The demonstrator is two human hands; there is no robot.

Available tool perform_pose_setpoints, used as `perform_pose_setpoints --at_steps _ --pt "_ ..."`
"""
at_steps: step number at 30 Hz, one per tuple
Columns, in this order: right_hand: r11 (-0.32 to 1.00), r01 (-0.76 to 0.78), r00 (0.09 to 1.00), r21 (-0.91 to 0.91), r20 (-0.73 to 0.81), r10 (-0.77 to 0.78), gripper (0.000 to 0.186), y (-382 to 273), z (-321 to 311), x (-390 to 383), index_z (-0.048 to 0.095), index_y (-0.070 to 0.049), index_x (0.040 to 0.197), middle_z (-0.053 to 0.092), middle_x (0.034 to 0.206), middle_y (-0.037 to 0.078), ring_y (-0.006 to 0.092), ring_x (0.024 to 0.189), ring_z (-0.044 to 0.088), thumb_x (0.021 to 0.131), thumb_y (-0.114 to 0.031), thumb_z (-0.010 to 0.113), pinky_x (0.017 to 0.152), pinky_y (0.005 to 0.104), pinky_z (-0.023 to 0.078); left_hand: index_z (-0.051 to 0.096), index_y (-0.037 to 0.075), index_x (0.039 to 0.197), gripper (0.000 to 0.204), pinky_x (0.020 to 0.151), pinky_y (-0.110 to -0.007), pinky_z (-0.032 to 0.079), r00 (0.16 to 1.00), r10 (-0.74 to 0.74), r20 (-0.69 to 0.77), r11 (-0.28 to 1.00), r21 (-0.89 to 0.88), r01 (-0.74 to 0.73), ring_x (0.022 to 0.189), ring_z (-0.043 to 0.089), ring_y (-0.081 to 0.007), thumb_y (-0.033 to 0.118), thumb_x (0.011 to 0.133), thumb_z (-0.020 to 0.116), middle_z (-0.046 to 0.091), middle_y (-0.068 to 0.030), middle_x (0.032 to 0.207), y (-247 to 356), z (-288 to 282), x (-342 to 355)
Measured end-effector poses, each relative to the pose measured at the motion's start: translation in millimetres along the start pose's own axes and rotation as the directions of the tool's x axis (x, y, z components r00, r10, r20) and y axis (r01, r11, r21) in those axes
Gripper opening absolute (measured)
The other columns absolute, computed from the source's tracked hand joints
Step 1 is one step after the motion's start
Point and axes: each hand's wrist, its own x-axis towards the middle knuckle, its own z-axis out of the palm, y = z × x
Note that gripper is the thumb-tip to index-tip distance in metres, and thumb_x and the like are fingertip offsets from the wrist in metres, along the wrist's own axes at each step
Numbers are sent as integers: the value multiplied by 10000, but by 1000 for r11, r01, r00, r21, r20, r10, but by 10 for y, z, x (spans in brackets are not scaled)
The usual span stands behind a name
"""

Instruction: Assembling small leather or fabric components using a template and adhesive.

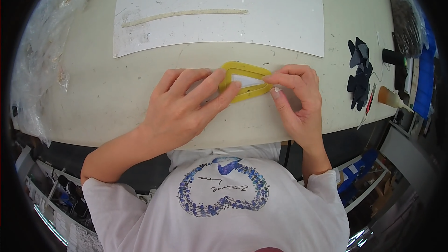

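Perhaps the insert (247, 81) could skew if the spread left hand (182, 107) or half-open right hand (301, 97), merely touching the frame (247, 96), slips.

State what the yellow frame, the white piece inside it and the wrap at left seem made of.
Yellow frame: probably plastic, satin, judging by its even colour and crisp edges. White piece: paper, fabric or foam, matt; it shows no shine, but its texture is too small to tell. Wrap: likely thin plastic film, clear and glossy, since its creases glint and the table shows through.
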Motion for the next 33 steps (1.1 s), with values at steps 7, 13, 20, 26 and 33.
perform_pose_setpoints --at_steps 7,13,20,26,33 --pt "966 151 988 -208 5 -153 532 30 92 -80 837 -257 1243 666 1376 46 282 1175 550 807 36 752 1031 418 412 775 247 1394 599 914 -380 462 1000 14 18 1000 -20 -13 1047 634 -233 136 808 837 689 -27 1367 -20 -21 23" --pt "930 222 973 -292 -2 -233 514 97 124 -85 844 -268 1229 670 1358 17 279 1172 549 803 7 761 1029 414 420 768 264 1411 630 949 -400 444 994 -31 101 998 -57 37 1059 574 -256 64 814 787 673 -25 1387 -2 -74 71" --pt "958 188 980 -216 -26 -198 472 136 41 -50 830 -218 1208 683 1293 25 267 1119 587 821 32 724 1011 405 428 775 297 1402 622 947 -397 447 993 -4 120 1000 -30 8 1046 540 -263 15 848 744 672 -18 1377 28 -88 141" --pt "992 120 988 -33 -94 -122 380 135 65 -39 788 -149 1170 687 1242 40 255 1108 590 854 47 710 986 417 420 766 256 1355 539 935 -397 437 994 -57 97 990 -127 69 1064 572 -236 76 849 803 664 -4 1397 -11 -57 139" --pt "983 141 980 -115 -124 -155 270 81 140 11 721 -109 1109 656 1152 47 268 1088 581 855 -33 776 962 423 418 762 135 1312 501 1026 -407 500 978 -120 169 950 -267 162 1174 572 -305 127 823 876 659 -70 1439 -20 -96 253"
